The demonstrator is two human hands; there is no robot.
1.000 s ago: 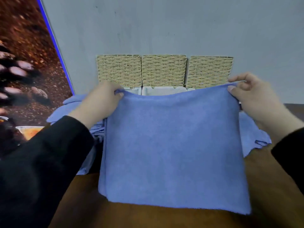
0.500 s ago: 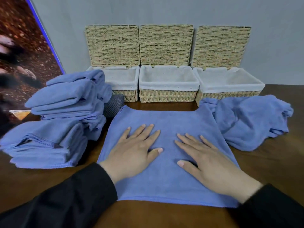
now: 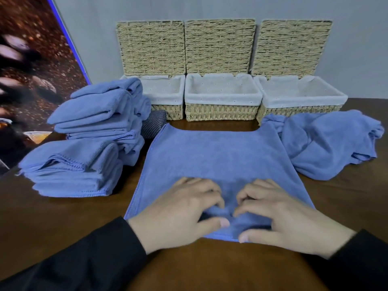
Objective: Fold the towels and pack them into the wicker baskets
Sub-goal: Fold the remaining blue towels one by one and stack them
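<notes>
Right then, both hands were down on the near middle of the blue towel (image 3: pixel 218 156), which lay flat on the brown table (image 3: pixel 63 223). The left hand (image 3: pixel 180 213) had its fingers curled and was pinching up a little bunch of cloth, and the right hand (image 3: pixel 281 215), just beside it, was pinching the cloth the same way. The towel looked soft, light and floppy, so it would bend easily and would not break, but it could slide or wrinkle if pulled fast. The best place to hold it was probably the near edge or the corners, so the fold would stay straight. Far in front of the hands stood three wicker baskets (image 3: pixel 222 111) in a row, with white cloth inside and their lids up against the wall. No towels could be seen in them yet. Out past the left hand sat piles of folded towels (image 3: pixel 88 143), with a dark striped thing (image 3: pixel 153 124) just behind them. Out past the right hand lay a messy heap of unfolded towels (image 3: pixel 327 143), touching the far corner of the flat towel. Nothing stood between the hands and the baskets, so the way looked free.
</notes>
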